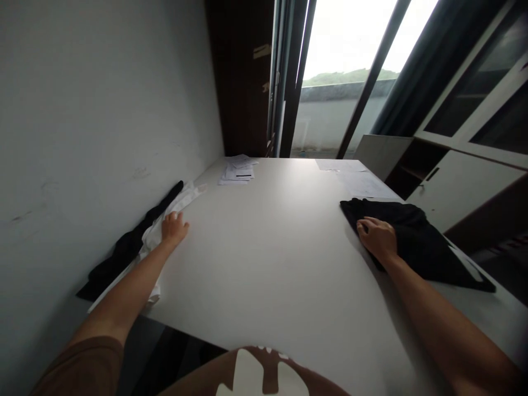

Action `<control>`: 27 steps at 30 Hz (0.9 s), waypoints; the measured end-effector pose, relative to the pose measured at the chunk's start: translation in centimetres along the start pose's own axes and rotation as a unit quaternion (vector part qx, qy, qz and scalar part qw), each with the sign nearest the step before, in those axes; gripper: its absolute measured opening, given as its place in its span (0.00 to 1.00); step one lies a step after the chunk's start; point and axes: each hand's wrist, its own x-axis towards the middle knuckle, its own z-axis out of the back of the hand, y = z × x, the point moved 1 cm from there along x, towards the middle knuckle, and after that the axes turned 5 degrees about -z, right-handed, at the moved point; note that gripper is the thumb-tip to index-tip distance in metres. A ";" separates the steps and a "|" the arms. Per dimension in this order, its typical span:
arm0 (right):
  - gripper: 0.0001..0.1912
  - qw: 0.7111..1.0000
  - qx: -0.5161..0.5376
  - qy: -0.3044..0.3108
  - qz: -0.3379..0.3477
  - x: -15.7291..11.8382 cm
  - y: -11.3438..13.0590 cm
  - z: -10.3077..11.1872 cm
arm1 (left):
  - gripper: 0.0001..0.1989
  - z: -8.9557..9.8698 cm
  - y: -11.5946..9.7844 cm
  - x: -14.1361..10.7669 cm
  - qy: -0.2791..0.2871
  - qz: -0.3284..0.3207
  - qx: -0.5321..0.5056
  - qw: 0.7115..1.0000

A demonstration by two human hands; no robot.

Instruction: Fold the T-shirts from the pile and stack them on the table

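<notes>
White cloth (152, 235) lies bunched along the table's left edge, with dark cloth (127, 245) behind it against the wall. My left hand (175, 226) rests at the white cloth's right side, fingers loosely curled; whether it pinches any fabric is hidden. On the right of the table is a flat black garment (424, 242). My right hand (376, 234) lies on its left edge with the fingers curled, and what is under the fingertips cannot be made out.
A white table (272, 247) stretches between the hands. Papers (239, 170) lie at its far left, and more sheets (358, 179) at its far right. A wall (103, 110) borders the left side. White cabinets (470, 187) stand at the right, beyond the table.
</notes>
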 end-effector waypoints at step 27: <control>0.17 0.883 0.422 0.198 -0.057 -1.9 16.5 -6.1 | 0.12 1.6 -35.5 -5.7 0.267 -0.193 -0.417 0.847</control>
